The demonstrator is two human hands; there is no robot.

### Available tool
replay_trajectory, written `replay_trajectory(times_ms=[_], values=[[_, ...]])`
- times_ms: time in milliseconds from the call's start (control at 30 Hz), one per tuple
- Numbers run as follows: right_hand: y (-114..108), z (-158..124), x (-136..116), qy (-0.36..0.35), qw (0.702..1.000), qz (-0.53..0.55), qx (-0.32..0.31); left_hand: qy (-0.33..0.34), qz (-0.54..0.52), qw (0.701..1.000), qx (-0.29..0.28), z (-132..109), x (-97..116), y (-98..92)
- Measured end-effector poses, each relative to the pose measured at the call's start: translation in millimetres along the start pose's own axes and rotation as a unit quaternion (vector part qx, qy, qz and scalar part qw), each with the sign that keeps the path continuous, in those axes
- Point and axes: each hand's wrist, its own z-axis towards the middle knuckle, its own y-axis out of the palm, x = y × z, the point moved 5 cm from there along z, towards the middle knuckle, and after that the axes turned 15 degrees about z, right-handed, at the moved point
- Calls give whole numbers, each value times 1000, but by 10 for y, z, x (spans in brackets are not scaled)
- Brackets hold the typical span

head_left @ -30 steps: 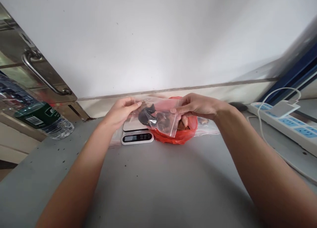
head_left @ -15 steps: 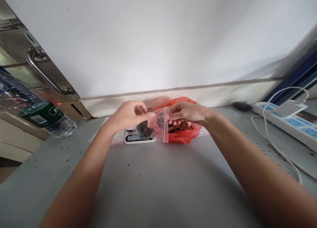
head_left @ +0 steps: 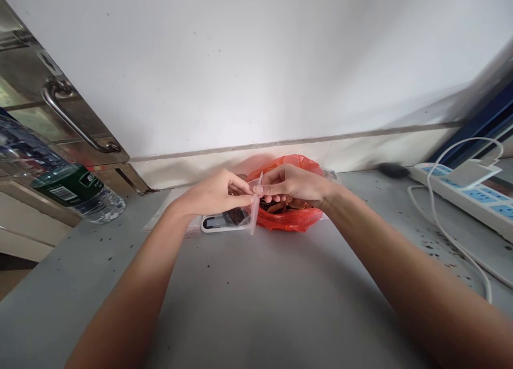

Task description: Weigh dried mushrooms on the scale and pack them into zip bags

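Note:
Both hands meet at a small clear zip bag (head_left: 254,214) with a pinkish edge. My left hand (head_left: 218,193) pinches its top edge from the left, and my right hand (head_left: 290,184) pinches the same edge from the right. Dark pieces show through clear plastic at the bag's left, above a white scale (head_left: 212,223) that the bag and my left hand partly cover. Just behind and below my right hand lies an open red plastic bag (head_left: 292,221) holding brown dried pieces.
Flat clear bags (head_left: 192,225) lie left of the scale. A large water bottle (head_left: 72,184) stands at the left. On the right are a power strip (head_left: 476,198), white cables and a dark object (head_left: 393,170). Dark crumbs dot the grey table (head_left: 256,299).
My left hand has moved right and closed on the zip bag's edge. My right hand has shifted slightly left, and the bag has turned more edge-on.

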Motion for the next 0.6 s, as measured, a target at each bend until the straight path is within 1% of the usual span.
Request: replay_trajectory(times_ms=[133,200,233,300,333,367,400,433,500,533,567,600], values=[[19,19,6,-21,1000,-4,-19,-11,9,1000,15,27,-1,10],[24,5,-9,-22,999,-12,-23,-31,25,999,25,29,-10,-7],[20,-7,-12,-11,1000,-22,-18,-47,31,998,33,21,-20,-27],[-5,-36,-6,28,998,-57,9,-93,39,993,69,-12,-54,-102],[-25,-47,-8,42,995,-79,33,-116,41,988,96,-38,-72,-152],[-49,-52,-23,40,992,-98,65,-136,43,982,126,-65,-85,-204],[-70,-52,-57,14,988,-114,102,-149,43,976,154,-91,-91,-248],[-84,-51,-110,-37,981,-129,142,-156,41,971,176,-110,-89,-278],[-68,-62,-229,-169,950,-165,204,-155,36,965,207,-125,-60,-291],[-33,-70,-269,-222,932,-189,213,-147,33,964,218,-121,-32,-277],[14,-69,-288,-253,921,-216,205,-133,28,964,228,-113,4,-254],[64,-59,-286,-259,917,-240,183,-110,22,965,236,-103,48,-226]])
